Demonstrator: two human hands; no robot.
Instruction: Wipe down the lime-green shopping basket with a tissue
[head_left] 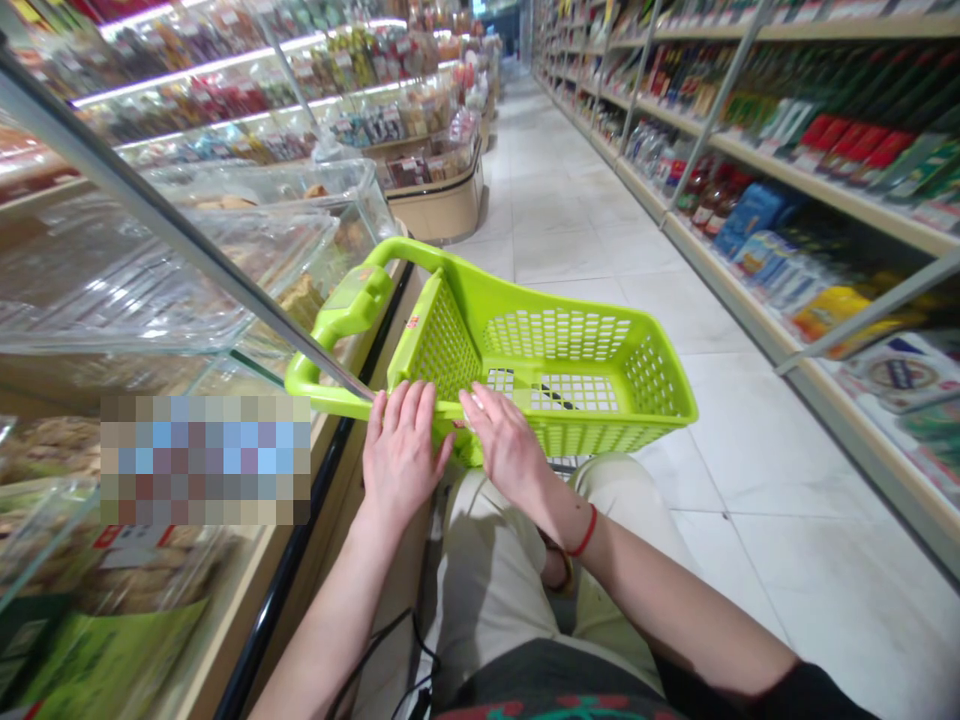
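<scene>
A lime-green plastic shopping cart [517, 300] stands side-on just before my legs, with perforated walls and no goods visible in its basket. Its looped handle [301, 372] points left, beside the display case. My left hand [401, 450] lies over the near rim at the handle end, fingers draped across it and thumb below. To its right, my right hand [514, 440] grips the same rim with bent fingers; a red cord is round that wrist. Both hands' fingertips are partly hidden behind the rim.
Glass-topped bins of packaged food [187, 270] border the left, with a slanting metal post [187, 225] in front. Stocked shelves [817, 180] line the right. A pale tiled aisle [559, 210] runs away between them. A rounded display stand [442, 205] juts out ahead on the left.
</scene>
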